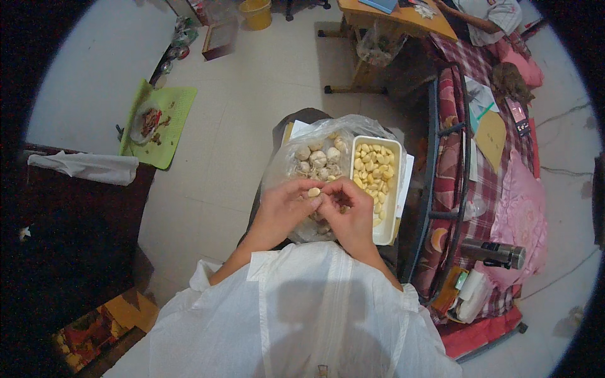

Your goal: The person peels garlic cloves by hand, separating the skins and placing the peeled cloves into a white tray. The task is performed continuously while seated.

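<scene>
Between its thumb and fingers, my left hand [283, 208] holds a pale garlic clove [314, 192]. My right hand [350, 208] meets it at the fingertips, with brownish bits, apparently garlic skin, under its curled fingers. Just beyond both hands, whole garlic bulbs [318, 158] lie in a clear plastic bag [283, 163] on my lap. Right beside the bag stands a white rectangular tray [388, 231] holding many peeled garlic cloves [375, 165]. My hands partly hide the bag's near contents.
A bed with a metal rail [465, 189] stands at the right, bearing a steel flask [494, 253] and a pink pillow [520, 222]. Another person's arm [477, 21] rests at a wooden desk [401, 16]. A green mat [177, 120] and a yellow bucket [255, 15] are on the floor.
</scene>
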{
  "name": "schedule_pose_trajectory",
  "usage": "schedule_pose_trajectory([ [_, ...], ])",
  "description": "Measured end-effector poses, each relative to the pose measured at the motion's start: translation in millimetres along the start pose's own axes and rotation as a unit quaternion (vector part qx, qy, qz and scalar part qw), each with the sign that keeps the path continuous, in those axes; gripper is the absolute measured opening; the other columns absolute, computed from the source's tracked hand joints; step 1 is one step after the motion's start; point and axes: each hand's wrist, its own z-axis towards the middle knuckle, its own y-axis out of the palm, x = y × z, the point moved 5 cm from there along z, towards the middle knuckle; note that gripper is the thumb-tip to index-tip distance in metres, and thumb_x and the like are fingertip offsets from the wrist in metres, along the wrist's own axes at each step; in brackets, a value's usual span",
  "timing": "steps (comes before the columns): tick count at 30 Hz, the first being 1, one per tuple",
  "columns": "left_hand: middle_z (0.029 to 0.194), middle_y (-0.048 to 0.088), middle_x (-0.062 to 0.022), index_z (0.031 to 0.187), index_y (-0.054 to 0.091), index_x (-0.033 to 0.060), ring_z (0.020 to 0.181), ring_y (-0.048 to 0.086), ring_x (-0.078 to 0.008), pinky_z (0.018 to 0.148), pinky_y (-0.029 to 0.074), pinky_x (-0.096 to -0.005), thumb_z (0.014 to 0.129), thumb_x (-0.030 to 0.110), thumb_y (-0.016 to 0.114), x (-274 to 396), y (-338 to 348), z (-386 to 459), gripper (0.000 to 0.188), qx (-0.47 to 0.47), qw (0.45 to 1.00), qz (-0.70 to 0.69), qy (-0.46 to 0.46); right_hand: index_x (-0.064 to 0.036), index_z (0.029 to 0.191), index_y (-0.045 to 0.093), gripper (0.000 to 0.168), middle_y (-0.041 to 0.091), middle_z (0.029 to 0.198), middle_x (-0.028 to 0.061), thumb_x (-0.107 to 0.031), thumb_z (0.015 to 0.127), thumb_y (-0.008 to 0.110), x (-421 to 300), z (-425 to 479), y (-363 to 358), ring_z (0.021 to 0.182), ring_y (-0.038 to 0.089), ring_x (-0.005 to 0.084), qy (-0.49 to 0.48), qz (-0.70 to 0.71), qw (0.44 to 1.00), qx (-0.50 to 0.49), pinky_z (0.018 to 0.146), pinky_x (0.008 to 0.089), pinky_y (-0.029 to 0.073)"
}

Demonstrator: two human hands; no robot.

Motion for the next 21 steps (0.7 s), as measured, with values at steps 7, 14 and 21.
schedule_pose_trajectory([
  [7,0.087,0.066,0.0023,0.124,0.067,0.0022,0.067,0.05,-0.0017,0.056,0.038,-0.0197,0.1,0.016,0.063,-7.7,-8.4,-1.8,0.028,-0.005,0.998,0.033,-0.05,-0.002,0.087,0.066,0.01,0.06,0.072,-0.0008,-0.005,0.083,0.075,5.3,0.3,1.0,0.063,0.052,0.0053,0.018,0.024,0.999,-0.012,0.057,0.0228,0.043],
  [14,0.083,0.065,0.0054,0.124,0.069,0.005,0.055,0.039,0.0012,0.047,0.027,-0.0173,0.101,0.02,0.061,-5.6,-13.5,-2.6,0.028,-0.019,0.987,-0.096,-0.128,-0.003,0.087,0.066,0.008,0.059,0.072,-0.0013,-0.005,0.084,0.074,-2.5,0.6,0.3,0.062,0.051,0.0052,0.011,0.014,1.0,-0.009,0.056,0.023,0.043],
  [21,0.089,0.068,0.0022,0.118,0.07,0.004,0.059,0.044,0.0004,0.051,0.033,-0.0177,0.096,0.018,0.068,9.1,-25.0,6.4,0.027,0.017,0.999,-0.005,-0.038,-0.002,0.091,0.065,0.009,0.062,0.075,0.0052,-0.003,0.083,0.068,2.9,-2.2,3.6,0.063,0.057,0.013,-0.004,-0.024,0.998,-0.052,0.059,0.028,0.046],
])
